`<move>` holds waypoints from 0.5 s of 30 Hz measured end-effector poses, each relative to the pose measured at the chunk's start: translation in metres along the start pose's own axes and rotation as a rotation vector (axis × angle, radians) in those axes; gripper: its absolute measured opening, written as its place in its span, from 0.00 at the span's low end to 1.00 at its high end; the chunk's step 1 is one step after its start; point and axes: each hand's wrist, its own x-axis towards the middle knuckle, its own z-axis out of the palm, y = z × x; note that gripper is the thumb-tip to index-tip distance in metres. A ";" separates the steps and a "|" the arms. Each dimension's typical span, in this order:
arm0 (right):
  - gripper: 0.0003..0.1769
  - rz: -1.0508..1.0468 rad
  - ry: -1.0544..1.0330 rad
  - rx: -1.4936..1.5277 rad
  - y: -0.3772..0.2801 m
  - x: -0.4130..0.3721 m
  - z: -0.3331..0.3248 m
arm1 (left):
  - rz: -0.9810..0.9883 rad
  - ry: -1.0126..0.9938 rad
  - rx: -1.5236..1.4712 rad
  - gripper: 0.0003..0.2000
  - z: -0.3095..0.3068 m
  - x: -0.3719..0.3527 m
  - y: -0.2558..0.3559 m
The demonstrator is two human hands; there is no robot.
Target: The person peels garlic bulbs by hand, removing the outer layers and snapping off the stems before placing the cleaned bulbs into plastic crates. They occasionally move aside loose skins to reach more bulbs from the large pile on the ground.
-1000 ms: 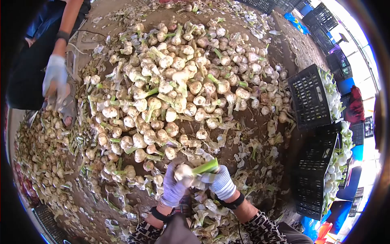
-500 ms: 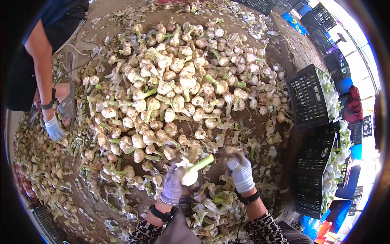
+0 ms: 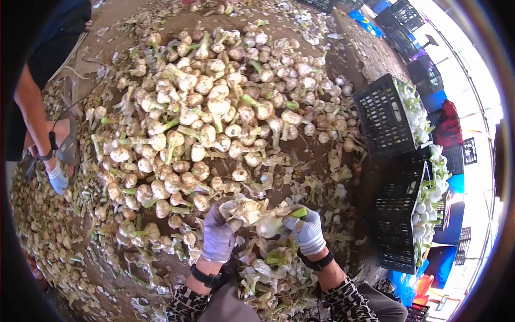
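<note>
Both my hands wear light work gloves and meet around one garlic bulb (image 3: pixel 270 227), white and smooth, in front of my knees. My right hand (image 3: pixel 308 232) is closed around its green stem, which points to the right. Loose, torn papery garlic skin (image 3: pixel 248 209) hangs over the bulb's left side, and my left hand (image 3: pixel 216 234) is closed on it. Just beyond my hands spreads a large heap of unpeeled garlic bulbs (image 3: pixel 206 134), brown and dirty, with cut stems. Below my hands lies a pile of peeled-off skins (image 3: pixel 276 282).
Black plastic crates (image 3: pixel 383 118) filled with clean white garlic stand on the right. At the left edge a co-worker's gloved hand (image 3: pixel 58 180) reaches down beside a sandalled foot. Cut stems and skins litter the ground, and a red sack (image 3: pixel 449 124) sits behind the crates.
My right hand has moved in from the side and taken the bulb's stem. Skin now hangs loose from the bulb in my left hand. The whole view has shifted slightly.
</note>
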 end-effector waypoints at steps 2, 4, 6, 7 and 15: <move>0.08 0.007 0.068 0.088 -0.013 -0.001 -0.007 | -0.003 -0.112 0.591 0.20 0.000 -0.013 0.004; 0.11 -0.035 0.137 0.104 -0.012 0.002 -0.016 | -0.082 -0.344 0.709 0.21 0.008 -0.027 0.003; 0.12 -0.019 0.148 0.415 -0.007 0.005 -0.030 | -0.077 -0.695 1.192 0.21 -0.015 -0.029 -0.018; 0.13 0.012 0.178 0.513 0.005 0.009 -0.043 | -0.078 -0.708 1.186 0.21 -0.034 -0.030 -0.034; 0.14 0.148 0.131 0.774 0.005 -0.002 -0.048 | 0.456 -0.603 1.651 0.22 0.008 -0.013 -0.031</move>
